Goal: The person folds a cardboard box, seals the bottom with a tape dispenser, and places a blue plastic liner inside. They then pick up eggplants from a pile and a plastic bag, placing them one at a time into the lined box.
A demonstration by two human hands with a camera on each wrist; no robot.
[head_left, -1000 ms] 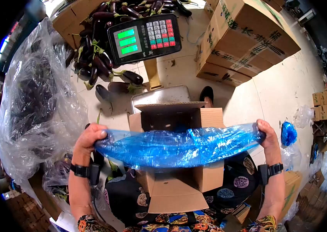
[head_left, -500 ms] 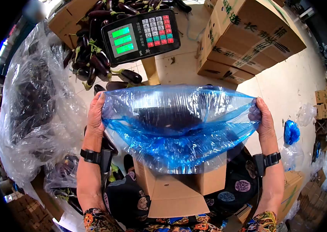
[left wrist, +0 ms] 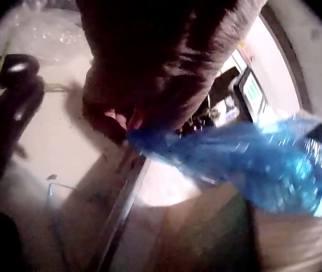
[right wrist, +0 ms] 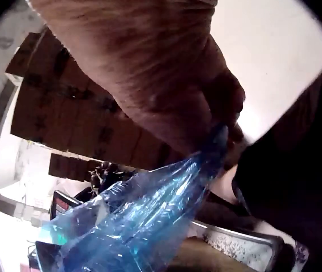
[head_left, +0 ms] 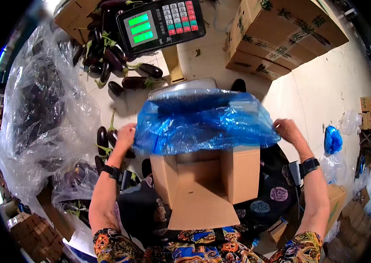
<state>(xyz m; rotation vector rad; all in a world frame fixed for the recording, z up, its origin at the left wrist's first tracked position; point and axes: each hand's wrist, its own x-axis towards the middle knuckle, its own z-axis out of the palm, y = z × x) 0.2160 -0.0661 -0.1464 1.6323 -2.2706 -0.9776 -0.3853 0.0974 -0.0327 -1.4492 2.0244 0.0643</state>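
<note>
Left hand (head_left: 126,135): closed only at the fingertips, pinching the left end of the blue bag; placed out past the far left corner of the carton; cannot tell how tightly.
Right hand (head_left: 287,130): likewise nearly closed at the tips, pinching the right end of the bag; placed out past the far right corner of the carton.
Blue bag (head_left: 207,125): thin, shiny and crumpled, spread between both hands above the far edge of the carton, covering this edge from sight; cannot tell if touching the cardboard.
Carton (head_left: 205,212): open, standing between the knees, with near flap and side flaps folded outward.
Scale (head_left: 161,28): beyond the bag, with three green windows lit and a metal platform (head_left: 183,84) lower down, near the far edge of the carton.
Eggplants (head_left: 114,60): heaped on the floor left of the scale, with some others near the left hand.
Clear plastic (head_left: 41,118): wrinkled, over dark contents, at far left.
Printed boxes (head_left: 286,37): stacked right of the scale.
Blue bundle (head_left: 333,140): well apart, on the floor at right.
</note>
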